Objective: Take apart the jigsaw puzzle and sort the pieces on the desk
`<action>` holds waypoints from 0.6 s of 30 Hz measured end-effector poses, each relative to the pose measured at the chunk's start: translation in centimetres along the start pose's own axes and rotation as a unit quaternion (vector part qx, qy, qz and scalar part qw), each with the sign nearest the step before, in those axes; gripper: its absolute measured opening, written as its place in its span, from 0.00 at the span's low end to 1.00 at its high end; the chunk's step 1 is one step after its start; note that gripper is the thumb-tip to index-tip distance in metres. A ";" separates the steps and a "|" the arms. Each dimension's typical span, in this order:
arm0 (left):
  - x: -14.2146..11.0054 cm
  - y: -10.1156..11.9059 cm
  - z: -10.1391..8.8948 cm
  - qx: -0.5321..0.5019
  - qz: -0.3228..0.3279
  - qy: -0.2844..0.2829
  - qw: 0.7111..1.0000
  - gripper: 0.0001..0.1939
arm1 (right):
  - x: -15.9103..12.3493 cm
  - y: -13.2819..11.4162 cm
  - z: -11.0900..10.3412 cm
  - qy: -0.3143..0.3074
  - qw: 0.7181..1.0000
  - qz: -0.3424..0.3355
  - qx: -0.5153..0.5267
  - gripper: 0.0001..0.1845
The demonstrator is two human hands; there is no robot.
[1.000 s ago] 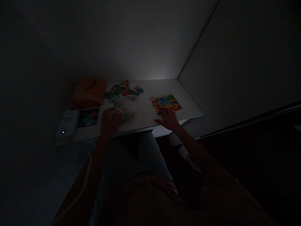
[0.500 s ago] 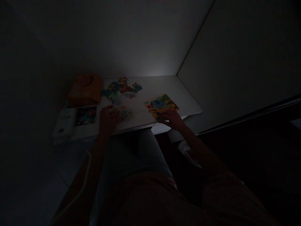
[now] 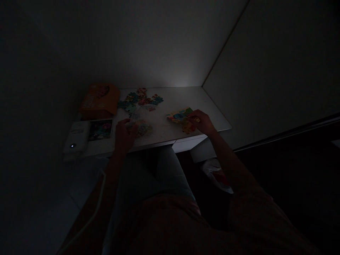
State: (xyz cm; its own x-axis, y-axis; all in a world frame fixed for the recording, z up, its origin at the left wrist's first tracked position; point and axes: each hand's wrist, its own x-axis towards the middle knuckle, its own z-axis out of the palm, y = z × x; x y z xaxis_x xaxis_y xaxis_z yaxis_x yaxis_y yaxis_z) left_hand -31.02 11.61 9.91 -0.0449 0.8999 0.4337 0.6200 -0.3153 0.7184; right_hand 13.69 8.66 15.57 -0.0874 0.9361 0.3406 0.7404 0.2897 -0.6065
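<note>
The scene is very dark. At the left side of the desk, my left hand (image 3: 125, 134) has its fingers curled at the edge of a clear plastic bag (image 3: 143, 128) with small colourful puzzle pieces in it. My right hand (image 3: 201, 121) is closed on part of a bright jigsaw puzzle (image 3: 178, 117) with a blue animal on it. The puzzle looks broken up, with its lower yellow part bent or apart from the upper part. Beyond the bag lie loose puzzle pieces (image 3: 132, 101) in clusters, mostly teal and red.
An orange package (image 3: 100, 101) stands at the back left of the white desk (image 3: 170, 136). Before it lie a dark, colourful picture card (image 3: 100, 130) and a white device (image 3: 77, 136) with a lit spot. A white plastic bag (image 3: 217, 175) is on the floor at the right.
My right hand has moved up and right from the puzzle's lower edge. The puzzle, flat and whole before, now looks split or folded. My left hand stays by the plastic bag.
</note>
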 end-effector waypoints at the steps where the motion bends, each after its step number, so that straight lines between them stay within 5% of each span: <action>1: 0.0 0.1 0.0 -0.001 0.002 0.001 1.000 0.33 | 0.5 0.2 -0.3 0.002 1.000 -0.003 0.024 0.21; 10: 0.0 0.0 -0.1 -0.004 -0.003 -0.014 1.000 0.33 | 4.2 3.7 -0.9 0.073 0.973 0.099 0.195 0.34; 18: 0.0 -0.2 0.0 0.001 0.006 -0.003 1.000 0.32 | 6.8 5.8 0.3 0.087 0.931 0.251 0.250 0.33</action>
State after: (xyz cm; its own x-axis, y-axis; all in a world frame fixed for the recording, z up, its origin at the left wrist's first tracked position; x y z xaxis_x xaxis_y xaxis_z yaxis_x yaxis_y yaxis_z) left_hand -31.16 11.66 9.79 -0.0331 0.8975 0.4397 0.6225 -0.3257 0.7116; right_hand 17.17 16.81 14.15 0.3285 0.9445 0.0090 0.2522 -0.0786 -0.9645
